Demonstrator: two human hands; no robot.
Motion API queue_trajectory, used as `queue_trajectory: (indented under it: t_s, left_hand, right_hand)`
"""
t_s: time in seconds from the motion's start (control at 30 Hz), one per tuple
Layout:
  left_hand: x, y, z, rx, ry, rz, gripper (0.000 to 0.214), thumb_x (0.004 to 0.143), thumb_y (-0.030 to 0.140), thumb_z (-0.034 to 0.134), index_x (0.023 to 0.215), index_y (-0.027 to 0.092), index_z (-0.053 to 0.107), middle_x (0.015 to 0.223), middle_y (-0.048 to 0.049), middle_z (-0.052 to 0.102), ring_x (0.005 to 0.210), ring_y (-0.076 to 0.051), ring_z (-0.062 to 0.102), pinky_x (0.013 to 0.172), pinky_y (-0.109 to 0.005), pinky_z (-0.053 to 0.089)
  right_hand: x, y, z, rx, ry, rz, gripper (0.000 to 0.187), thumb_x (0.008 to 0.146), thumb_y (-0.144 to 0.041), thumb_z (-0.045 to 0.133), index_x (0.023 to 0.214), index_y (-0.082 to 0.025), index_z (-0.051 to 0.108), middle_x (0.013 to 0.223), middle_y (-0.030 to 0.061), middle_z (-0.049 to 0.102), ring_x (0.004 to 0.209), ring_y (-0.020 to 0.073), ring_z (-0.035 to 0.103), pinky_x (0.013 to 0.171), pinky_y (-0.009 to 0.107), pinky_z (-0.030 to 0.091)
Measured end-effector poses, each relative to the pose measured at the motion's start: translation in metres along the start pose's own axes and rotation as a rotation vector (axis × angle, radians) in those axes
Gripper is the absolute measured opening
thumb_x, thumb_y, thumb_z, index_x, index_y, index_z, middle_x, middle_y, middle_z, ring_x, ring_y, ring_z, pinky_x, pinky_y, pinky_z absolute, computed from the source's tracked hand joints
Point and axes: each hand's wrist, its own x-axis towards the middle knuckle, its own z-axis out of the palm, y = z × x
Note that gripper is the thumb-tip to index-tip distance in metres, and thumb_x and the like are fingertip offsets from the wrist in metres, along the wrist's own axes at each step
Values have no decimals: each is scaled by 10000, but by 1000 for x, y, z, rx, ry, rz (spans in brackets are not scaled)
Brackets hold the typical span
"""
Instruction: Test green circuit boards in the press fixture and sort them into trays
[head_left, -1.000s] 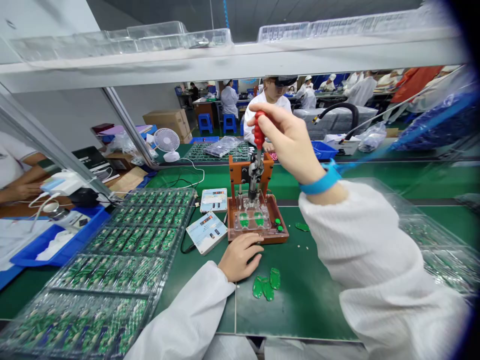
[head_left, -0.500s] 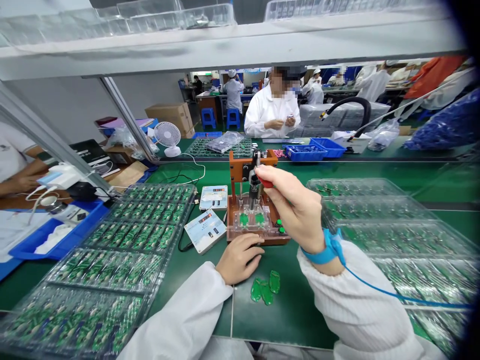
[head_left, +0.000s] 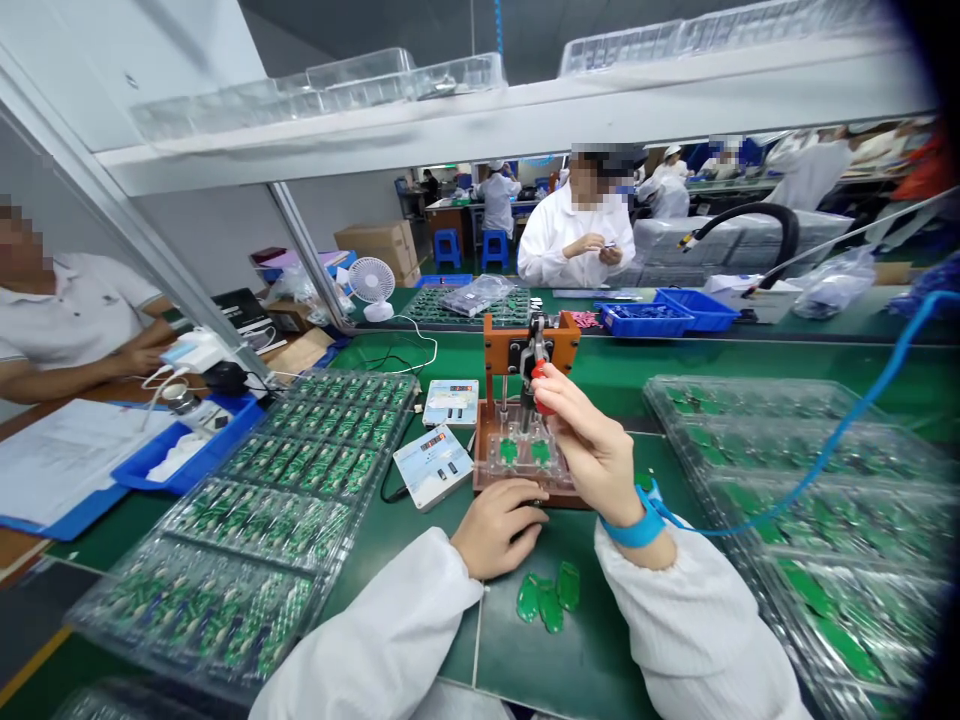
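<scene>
My right hand (head_left: pixel 592 440) is closed around the red handle (head_left: pixel 542 388) of a toggle clamp, with a blue wrist strap (head_left: pixel 637 522) on its wrist. The clamp sits on an orange-brown press fixture (head_left: pixel 495 350) with a clear plate. Two green circuit boards (head_left: pixel 508 452) show in the fixture's bed under that plate. My left hand (head_left: pixel 495 530) rests against the fixture's front edge, fingers loosely extended and apart, holding nothing visible. Several loose green boards (head_left: pixel 550 605) lie on the table just in front of the fixture.
A clear tray (head_left: pixel 330 560) of green boards lies at left, and stacked clear trays (head_left: pixel 795 450) with boards at right. Two white display boxes (head_left: pixel 433 467) stand left of the fixture. Beyond are a fan (head_left: pixel 372 282), blue bins (head_left: pixel 646 318) and a co-worker (head_left: pixel 577 235). A shelf (head_left: pixel 525 115) spans overhead.
My right hand has come down with the red handle, which now points more downward. My left hand stays at the fixture's front edge. The camera view has shifted, revealing more on the left.
</scene>
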Motion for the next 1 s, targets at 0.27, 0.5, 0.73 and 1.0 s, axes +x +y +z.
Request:
queue_trajectory:
  t_s: [0.27, 0.5, 0.73, 1.0]
  left_hand:
    - [-3, -1, 1, -70, -21, -51, 144, 915, 196, 599, 1023, 204, 694, 1199, -75, 718, 1187, -231, 639, 1030, -413, 532]
    - [13, 0, -29, -437, -156, -256, 155, 926, 344, 696, 957, 199, 742, 1132, -95, 745, 1127, -237, 678, 1042, -399, 524]
    - [34, -78, -101, -125, -334, -643, 357, 887, 498, 715, 995, 162, 767, 1059, -105, 756, 1036, -267, 695, 994, -397, 524]
    - [35, -139, -121, 391, -929, -705, 1128, 676, 689, 829, 1596, 236, 358, 1706, -113, -15, 1551, -451, -81, 1259, -584, 78]
  right_hand:
    - [0, 0, -3, 64, -21, 51, 565, 984, -35, 465, 1383, -407, 608, 1439, -73, 615, 1433, 223, 498, 1227, 491, 443]
    - [0, 2, -4, 125, -37, 48, 592, 976, -7, 441, 1387, -400, 606, 1448, -79, 606, 1447, 203, 480, 1242, 471, 421]
    - [2, 1, -3, 143, -36, 37, 623, 962, 13, 432, 1390, -408, 597, 1452, -85, 600, 1446, 193, 479, 1241, 451, 417]
    - [0, 5, -3, 144, -44, 22, 641, 957, 22, 437, 1399, -417, 586, 1467, -99, 585, 1454, 181, 470, 1243, 437, 416]
